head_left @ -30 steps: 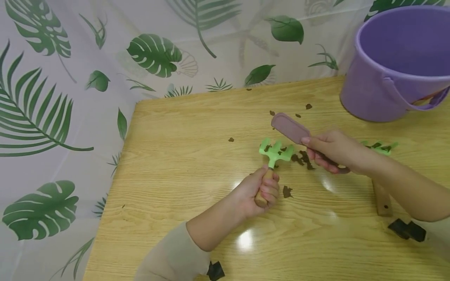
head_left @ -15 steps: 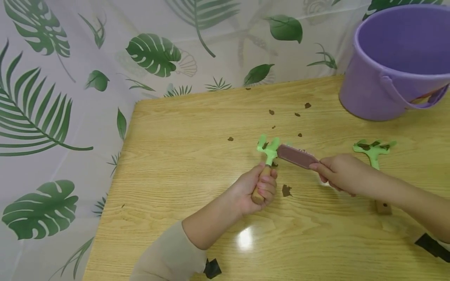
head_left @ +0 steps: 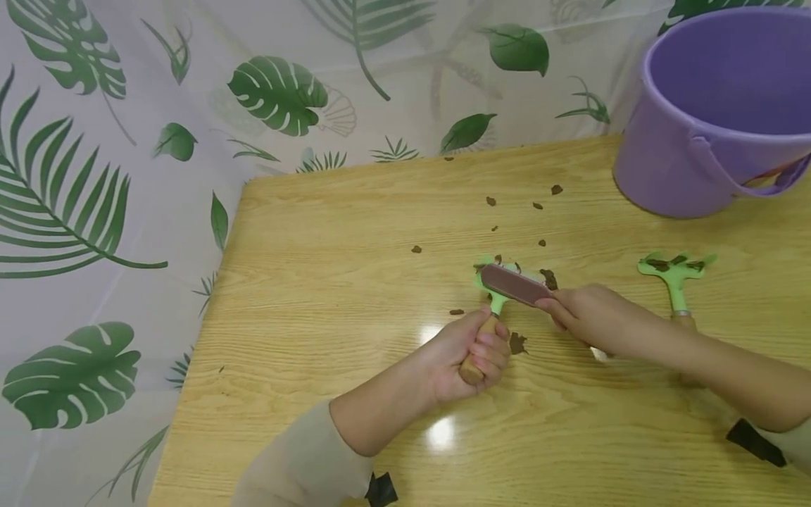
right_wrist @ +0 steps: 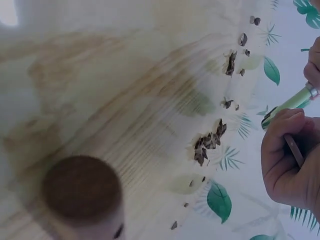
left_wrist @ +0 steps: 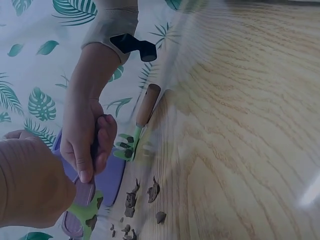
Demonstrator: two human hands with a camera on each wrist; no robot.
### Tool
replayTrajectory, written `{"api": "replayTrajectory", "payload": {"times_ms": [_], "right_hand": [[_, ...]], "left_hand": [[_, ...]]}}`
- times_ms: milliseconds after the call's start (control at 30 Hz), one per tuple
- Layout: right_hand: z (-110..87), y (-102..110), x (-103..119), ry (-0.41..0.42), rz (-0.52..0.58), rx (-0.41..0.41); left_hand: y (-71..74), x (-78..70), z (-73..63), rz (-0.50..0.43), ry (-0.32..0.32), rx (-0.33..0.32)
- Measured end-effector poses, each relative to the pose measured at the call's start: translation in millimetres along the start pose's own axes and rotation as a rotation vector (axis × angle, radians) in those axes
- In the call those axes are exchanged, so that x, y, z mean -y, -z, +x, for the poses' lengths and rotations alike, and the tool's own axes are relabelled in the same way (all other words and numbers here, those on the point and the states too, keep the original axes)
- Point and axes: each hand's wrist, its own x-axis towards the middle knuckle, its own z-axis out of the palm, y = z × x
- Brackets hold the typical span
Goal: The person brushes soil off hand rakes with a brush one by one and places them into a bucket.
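My left hand (head_left: 472,352) grips the wooden handle of a small green hand rake (head_left: 498,304), tines pointing away from me. My right hand (head_left: 592,317) holds a mauve brush (head_left: 513,284), its long flat back turned up. The brush lies across the rake's head and hides most of the tines; its bristles are hidden. Brown dirt bits show around the tines. In the left wrist view, the right hand (left_wrist: 90,137) has its thumb along the brush handle. In the right wrist view, the curled right hand (right_wrist: 287,162) is beside the rake's green neck (right_wrist: 295,100).
A second green hand rake (head_left: 674,282) with dirt on its tines lies to the right, partly under the right forearm. A purple bucket (head_left: 671,162) stands at the back right. Dirt crumbs (head_left: 518,343) are scattered on the wooden table (head_left: 304,282). A leaf-patterned sheet (head_left: 405,84) borders it.
My right hand has brought the brush down from beyond the rake, then leftward across its tines. The left hand has stayed nearly in place, with the rake dipping slightly toward me.
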Motion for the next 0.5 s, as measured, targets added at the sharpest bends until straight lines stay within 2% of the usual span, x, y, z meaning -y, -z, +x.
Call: {"api": "replayTrajectory", "payload": {"times_ms": [167, 233, 367, 433, 500], "right_hand": [[12.3, -2, 3, 0.002, 0.064, 0.038], [17.6, -3, 5, 0.014, 0.067, 0.024], [29.2, -2, 10, 0.005, 0.093, 0.001], [32.8, 2, 12, -0.035, 0.158, 0.010], [33.6, 10, 13, -0.096, 0.277, 0.043]], "left_hand": [[-0.9, -0.8, 5.0, 0.002, 0.015, -0.016], [-1.7, -1.5, 7.6, 0.009, 0.026, -0.020], [-2.6, -4.6, 10.6, 0.033, -0.006, -0.021], [-2.3, -7.4, 10.8, 0.040, -0.047, -0.017], [-1.8, -10.3, 10.7, 0.038, -0.069, 0.005]]}}
